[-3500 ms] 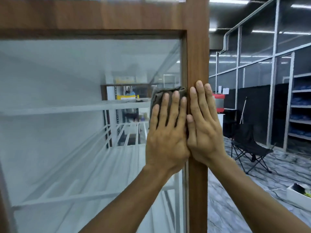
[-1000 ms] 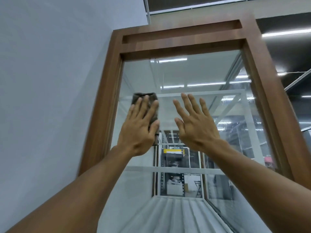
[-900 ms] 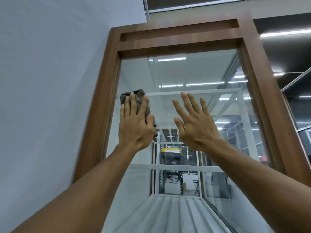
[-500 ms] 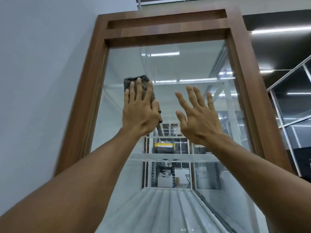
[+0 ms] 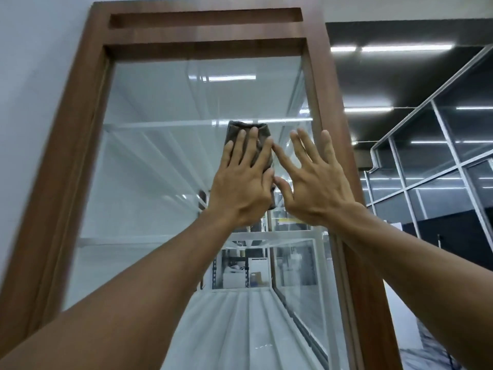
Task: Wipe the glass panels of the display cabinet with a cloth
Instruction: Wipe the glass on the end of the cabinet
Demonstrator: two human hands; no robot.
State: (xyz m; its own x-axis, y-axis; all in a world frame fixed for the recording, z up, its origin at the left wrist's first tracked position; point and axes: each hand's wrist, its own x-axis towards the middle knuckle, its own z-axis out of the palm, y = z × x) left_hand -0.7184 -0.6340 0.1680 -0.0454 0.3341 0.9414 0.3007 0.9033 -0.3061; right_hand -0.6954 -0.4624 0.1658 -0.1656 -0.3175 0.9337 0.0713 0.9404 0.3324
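We see a folded, dark grey-brown cloth (image 5: 246, 125) lying flat against the front glass panel (image 5: 160, 169) of the display cabinet (image 5: 205, 30), high up and right of centre, pressed there under our left hand (image 5: 240, 193). The glass is clear, upright and framed in brown wood.

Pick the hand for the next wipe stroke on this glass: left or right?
Left. The left hand lies flat on the cloth, pressing it to the glass, so it can probably just slide along. The right hand is bare, fingers spread, beside the frame; it would need the cloth first.
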